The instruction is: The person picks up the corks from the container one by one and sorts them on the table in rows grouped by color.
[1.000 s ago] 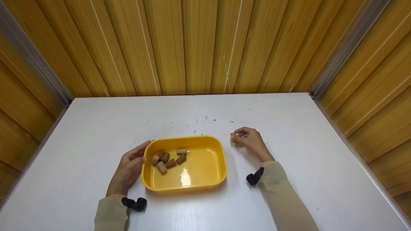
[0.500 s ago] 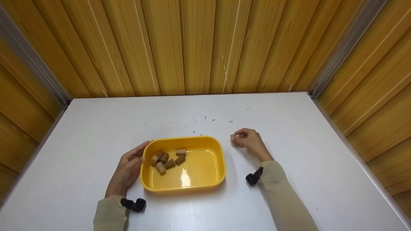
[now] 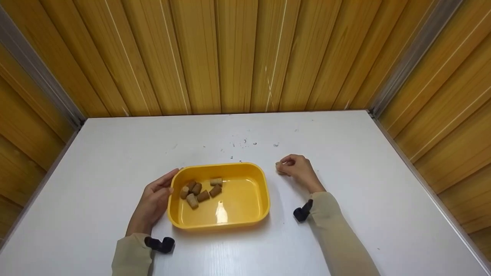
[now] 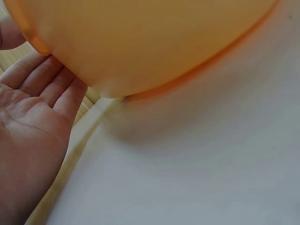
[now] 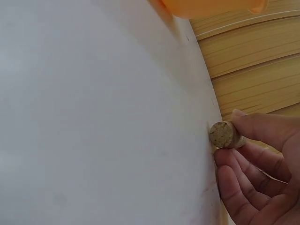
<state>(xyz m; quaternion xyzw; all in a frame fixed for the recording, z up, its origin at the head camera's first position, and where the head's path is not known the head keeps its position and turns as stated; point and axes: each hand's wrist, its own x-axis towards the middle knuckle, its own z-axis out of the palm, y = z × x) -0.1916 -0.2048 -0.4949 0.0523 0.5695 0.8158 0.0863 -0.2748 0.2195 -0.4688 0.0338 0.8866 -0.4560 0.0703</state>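
In the head view, my left hand (image 3: 151,203) holds the left end of a yellow plastic tray (image 3: 245,226), its thumb at the rim. The left wrist view shows the fingers (image 4: 47,79) of that hand extended against the tray's outer wall (image 4: 154,51). Several corks (image 3: 203,196), some light and some darker brown, lie inside toward the left. To the right of the tray, my right hand (image 3: 301,170) pinches a light cork (image 5: 222,134) between thumb and fingers, at or just above the tabletop. In the head view the fingers partly hide this cork.
A white table (image 3: 326,134) lies under everything, with small dark marks (image 3: 245,142) beyond the tray. Wood-patterned panels (image 3: 234,57) rise behind the table and along both sides. Each wrist carries a small black camera (image 3: 303,211).
My right hand has shifted slightly down toward me, and the cork in it has tipped and is more covered by the fingers. The left hand and tray keep their place.
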